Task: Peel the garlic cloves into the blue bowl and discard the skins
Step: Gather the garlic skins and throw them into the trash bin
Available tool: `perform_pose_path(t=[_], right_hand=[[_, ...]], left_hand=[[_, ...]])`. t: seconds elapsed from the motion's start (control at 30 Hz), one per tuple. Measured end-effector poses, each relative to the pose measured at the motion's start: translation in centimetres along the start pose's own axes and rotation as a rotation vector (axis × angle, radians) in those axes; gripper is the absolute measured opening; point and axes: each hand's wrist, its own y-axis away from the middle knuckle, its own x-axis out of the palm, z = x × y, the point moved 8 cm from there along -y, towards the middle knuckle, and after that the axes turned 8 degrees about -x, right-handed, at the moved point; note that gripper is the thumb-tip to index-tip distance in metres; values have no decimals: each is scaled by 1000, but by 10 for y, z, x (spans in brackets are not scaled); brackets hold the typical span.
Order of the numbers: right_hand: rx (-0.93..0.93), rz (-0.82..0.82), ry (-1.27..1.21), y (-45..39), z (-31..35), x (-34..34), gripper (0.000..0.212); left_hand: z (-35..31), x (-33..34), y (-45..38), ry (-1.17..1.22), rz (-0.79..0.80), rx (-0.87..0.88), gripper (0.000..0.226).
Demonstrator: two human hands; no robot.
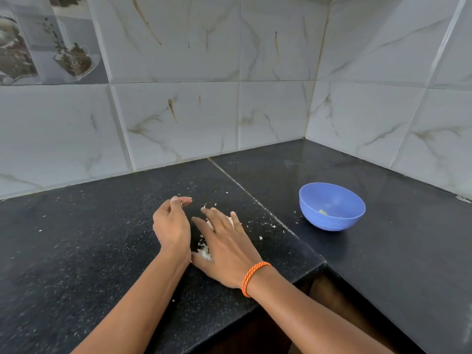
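Both forearms reach in from the bottom edge, bare, converging toward the middle. Left hand [171, 224] stands on its outer edge, palm facing right, fingers loosely curled, thumb and fingertips [184, 200] nearly meeting, holding nothing visible. Right hand [224, 247] lies palm down, fingers straight and spread, pointing up-left, thumb tip just beside the left wrist. Orange band [251, 278] circles the right wrist. Hands near, not clearly touching.

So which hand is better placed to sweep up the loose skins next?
Probably the right hand: it lies flat, fingers spread, over the pile of skins on the counter, nearer the blue bowl. The left hand stands on edge beside the pile, more a backstop.
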Motion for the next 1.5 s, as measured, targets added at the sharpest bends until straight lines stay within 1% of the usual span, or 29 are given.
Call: perform_pose_path(t=[0.07, 0.17, 0.2, 0.27, 0.33, 0.37, 0.4, 0.47, 0.53, 0.6, 0.63, 0.7, 0.77, 0.83, 0.87, 0.93, 1.07, 1.23, 1.33, 1.5], right_hand=[[-13, 12, 22, -10, -7, 1, 66], [-12, -19, 59, -22, -24, -8, 61], [2, -29, 31, -24, -31, -11, 60], [105, -74, -144, -23, -48, -16, 56], [297, -152, -329, -15, -71, -16, 50], [367, -166, -360, -11, -78, -14, 49], [398, -147, -359, -9, -80, -9, 49], [398, -78, -387, -12, -72, 4, 51], [390, -74, -482, -19, -59, 11, 44], [367, -106, -556, -26, -51, 10, 37], [352, -93, -561, -28, -48, 10, 39], [294, -7, -461, -28, -43, 8, 55], [181, 61, -191, -25, -32, 4, 67], [111, 78, 82, -24, -20, 2, 64], [108, 81, 168, -25, -17, 3, 61], [112, 86, 253, -29, -14, 2, 58], [97, 101, 233, -37, -16, 4, 42], [-3, 70, 275, -43, -14, 3, 30], [-47, 79, 279, -42, -14, 5, 31], [-51, 169, 221, -44, -16, 2, 41]], left_hand=[[-3, -1, -1, 6, -7, 2, 33], [-8, 2, 5, 4, 11, 24, 25], [-9, 3, 7, -4, 20, 35, 25], [-10, 7, 10, -1, 56, 55, 25], [-6, 13, 13, 56, 111, 31, 26], [-2, 19, 14, 83, 147, 0, 26], [2, 25, 17, 86, 187, -25, 28], [7, 38, 24, 88, 274, -54, 32], [10, 46, 30, 137, 364, -116, 35], [10, 45, 28, 171, 393, -163, 37], [8, 41, 22, 165, 372, -156, 37], [3, 29, 9, 126, 284, -111, 36], [1, 18, 1, 90, 189, -84, 34], [2, 14, -4, 69, 145, -82, 29], [4, 14, -5, 59, 139, -82, 26], [1, 14, -4, 9, 136, -58, 19], [-7, 8, -3, -112, 71, 40, 15], [-8, 8, -1, -86, 90, 40, 15], [-7, 10, -3, -107, 93, 47, 17], [0, 12, -7, -126, 97, 13, 20]])
